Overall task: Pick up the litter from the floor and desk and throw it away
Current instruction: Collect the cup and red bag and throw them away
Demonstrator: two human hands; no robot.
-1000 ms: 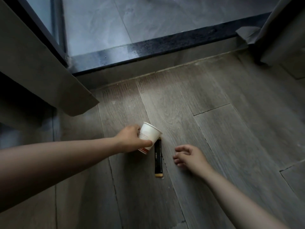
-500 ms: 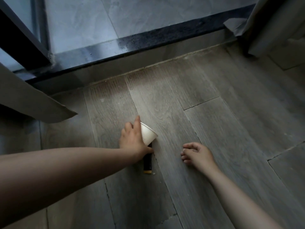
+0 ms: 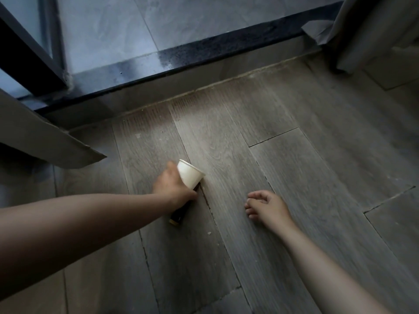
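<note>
My left hand grips a white paper cup, tilted with its mouth toward the upper left, low over the grey wooden floor. A black stick packet with a gold end lies on the floor beneath that hand, its upper part hidden by the hand and cup. Whether the fingers touch the packet cannot be seen. To the right, my right hand hovers near the floor with loosely curled fingers and holds nothing.
A raised dark stone threshold and a step run across the top, with pale tiles beyond. A grey panel corner juts in from the left. A curtain hangs at the upper right.
My left hand has turned the cup over, from mouth at upper right to mouth at upper left, and lowered over the black packet, covering more of it. My right hand has barely moved.
</note>
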